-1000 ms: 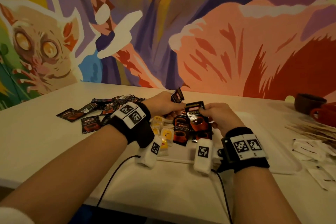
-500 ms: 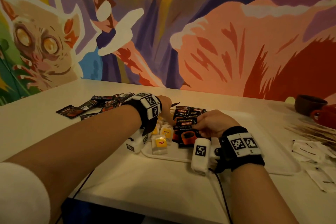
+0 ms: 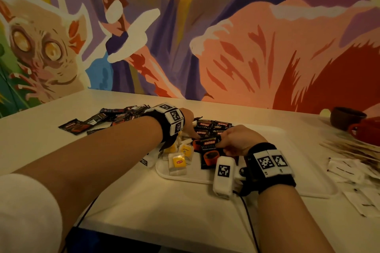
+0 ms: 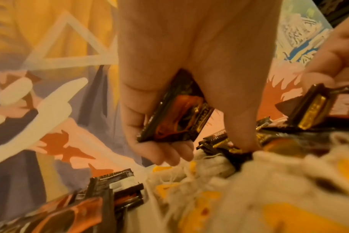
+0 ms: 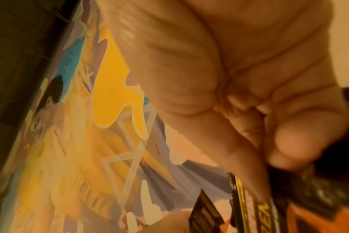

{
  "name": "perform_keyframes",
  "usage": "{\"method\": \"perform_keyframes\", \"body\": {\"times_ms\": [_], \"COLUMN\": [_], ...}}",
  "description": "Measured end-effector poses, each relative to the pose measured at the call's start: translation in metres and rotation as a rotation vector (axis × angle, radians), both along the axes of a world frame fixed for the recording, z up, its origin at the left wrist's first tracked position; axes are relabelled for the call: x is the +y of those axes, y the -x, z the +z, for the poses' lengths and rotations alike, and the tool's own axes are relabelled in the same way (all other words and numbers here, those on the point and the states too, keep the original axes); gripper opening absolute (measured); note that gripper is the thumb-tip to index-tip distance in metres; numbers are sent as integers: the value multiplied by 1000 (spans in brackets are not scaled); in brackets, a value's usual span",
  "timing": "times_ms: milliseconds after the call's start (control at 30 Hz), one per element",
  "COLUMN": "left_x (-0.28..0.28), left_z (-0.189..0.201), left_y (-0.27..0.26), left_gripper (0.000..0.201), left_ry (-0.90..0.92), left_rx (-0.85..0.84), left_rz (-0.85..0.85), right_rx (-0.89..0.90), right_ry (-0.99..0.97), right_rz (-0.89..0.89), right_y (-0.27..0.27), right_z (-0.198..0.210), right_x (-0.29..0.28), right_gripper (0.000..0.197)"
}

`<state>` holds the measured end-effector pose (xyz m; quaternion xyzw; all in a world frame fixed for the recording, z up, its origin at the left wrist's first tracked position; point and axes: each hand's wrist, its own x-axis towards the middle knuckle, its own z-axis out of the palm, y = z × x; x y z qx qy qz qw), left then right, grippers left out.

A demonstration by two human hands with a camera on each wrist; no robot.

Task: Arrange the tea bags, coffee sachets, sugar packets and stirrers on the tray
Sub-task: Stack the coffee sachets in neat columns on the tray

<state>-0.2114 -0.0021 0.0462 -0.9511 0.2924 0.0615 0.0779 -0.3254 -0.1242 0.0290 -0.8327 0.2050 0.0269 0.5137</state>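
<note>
Fingers (image 4: 165, 151) of both hands are pinching coffee sachets (image 3: 210, 153) beside tea bags (image 3: 178, 162) on the tray (image 3: 287, 187), while stirrers (image 3: 349, 148) and sugar packets (image 3: 349, 172) are still waiting right on the worktop (image 3: 51, 150).

Left hand (image 3: 188, 121) lowered onto tray, sachet (image 4: 175, 113) no longer raised, right hand (image 3: 236, 139) slid nearer.

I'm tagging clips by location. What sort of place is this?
Probably a café or a break room, though that is a guess: a bright painted mural covers the wall, cups stand on the white table, and coffee sachets lie on a serving tray.
</note>
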Motion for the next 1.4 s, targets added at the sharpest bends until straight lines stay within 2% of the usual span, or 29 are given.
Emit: {"method": "perform_keyframes", "body": {"times_ms": [100, 167, 267, 367, 433, 500, 567, 633, 733, 1033, 1133, 1200, 1300, 1400], "left_x": [3, 7, 15, 19, 21, 22, 22, 19, 13, 11, 8, 7, 5, -1], "left_z": [-6, -3, 2, 6, 13, 20, 24, 25, 24, 12, 9, 10, 11, 7], "left_y": [-4, -6, -12, -14, -5, 6, 16, 25, 36, 45, 43, 43, 52, 59], "left_gripper": [47, 41, 30, 28, 33, 41, 53, 59, 62, 61, 41, 25, 25, 31], "left_ry": [70, 140, 397, 797, 1016, 1152, 1213, 1205, 1145, 1146, 1197, 1126, 848, 726], "left_rx": [26, 62, 184, 430, 611, 819, 1045, 1191, 1209, 1396, 1253, 1101, 1061, 1073], "left_rz": [23, 56, 144, 259, 263, 198, 116, 54, 11, 7, 83, 128, 99, 76], "right_rx": [-54, -111, -199, -296, -369, -442, -510, -552, -579, -554, -475, -440, -396, -239], "right_ry": [-27, -71, -146, -161, -174, -242, -340, -434, -543, -529, -451, -423, -343, -129], "right_rz": [-46, -99, -202, -299, -331, -318, -271, -209, -115, -94, -86, -119, -236, -311], "right_y": [-6, -10, -15, -16, -14, -8, -1, 5, 12, 22, 25, 25, 21, 17], "right_z": [-2, -5, -9, -9, -6, 0, 6, 11, 15, 18, 18, 16, 13, 8], "right_x": [6, 9, 7, 1, -3, -2, 1, 3, 3, -11, -14, -16, -24, -32], "right_gripper": [22, 22, 23, 22, 18, 11, 6, 7, 13, 17, 18, 18, 22, 20]}}
